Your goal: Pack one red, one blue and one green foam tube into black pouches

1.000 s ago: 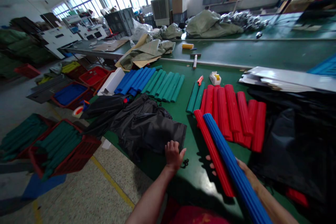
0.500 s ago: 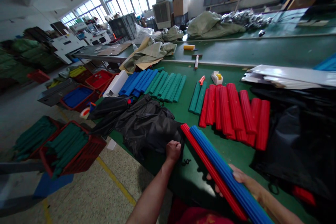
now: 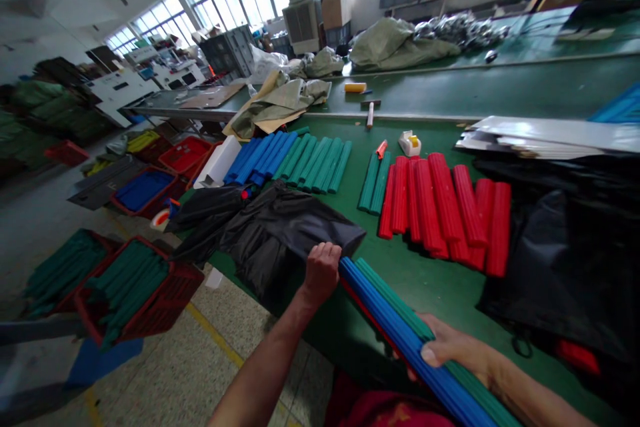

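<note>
My left hand (image 3: 323,270) is closed on the open edge of a black drawstring-type bag (image 3: 295,230), which lies crumpled on the green table. My right hand (image 3: 443,343) grips a set of long ribbed rods: a blue rod (image 3: 395,317) in the middle, a green rod (image 3: 387,290) beside it and a red rod (image 3: 363,300) mostly hidden underneath. The rods slant across the table's near side, their far ends close to my left fist and the bag's mouth. My right thumb presses on the blue rod.
Red rods (image 3: 433,207) lie in a row on the right, with green rods (image 3: 320,163) and blue rods (image 3: 263,157) farther left. A tape dispenser (image 3: 410,143) stands behind. Another black bag (image 3: 550,267) lies at right. Red crates (image 3: 173,293) of green rods sit on the floor.
My left hand has lifted the bag's edge and spread it to the right. The rods in my right hand have rolled, so the green one shows and the red one is lower.
</note>
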`<action>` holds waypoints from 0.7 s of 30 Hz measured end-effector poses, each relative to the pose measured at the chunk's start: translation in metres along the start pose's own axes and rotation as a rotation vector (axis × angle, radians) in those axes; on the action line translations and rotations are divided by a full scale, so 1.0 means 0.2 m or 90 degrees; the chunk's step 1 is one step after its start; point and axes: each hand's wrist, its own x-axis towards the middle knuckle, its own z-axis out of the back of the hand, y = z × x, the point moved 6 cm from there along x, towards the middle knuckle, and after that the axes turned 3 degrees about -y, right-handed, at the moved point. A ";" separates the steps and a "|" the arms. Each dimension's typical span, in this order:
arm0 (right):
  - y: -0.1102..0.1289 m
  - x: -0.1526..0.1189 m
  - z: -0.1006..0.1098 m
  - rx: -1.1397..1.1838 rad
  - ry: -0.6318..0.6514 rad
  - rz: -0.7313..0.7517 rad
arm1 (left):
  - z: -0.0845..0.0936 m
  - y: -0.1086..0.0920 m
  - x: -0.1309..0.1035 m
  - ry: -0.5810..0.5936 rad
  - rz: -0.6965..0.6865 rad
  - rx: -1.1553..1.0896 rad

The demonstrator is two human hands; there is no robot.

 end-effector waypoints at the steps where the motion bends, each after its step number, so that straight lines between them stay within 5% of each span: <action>1: 0.01 0.00 -0.01 -0.005 0.004 0.002 | 0.02 -0.01 0.01 0.002 -0.047 -0.018; 7: 0.07 -0.02 -0.02 -0.002 -0.003 0.045 | 0.10 -0.08 0.07 -0.027 -0.149 -0.108; 11: 0.07 0.01 0.01 -0.001 -0.018 0.075 | 0.08 -0.19 0.07 0.010 -0.211 -0.136; 17: 0.07 0.02 0.08 0.025 -0.042 0.084 | 0.06 -0.17 0.04 0.011 -0.167 -0.176; 21: 0.10 0.06 0.06 0.048 -0.032 0.094 | 0.07 -0.37 0.07 0.020 -0.253 -0.228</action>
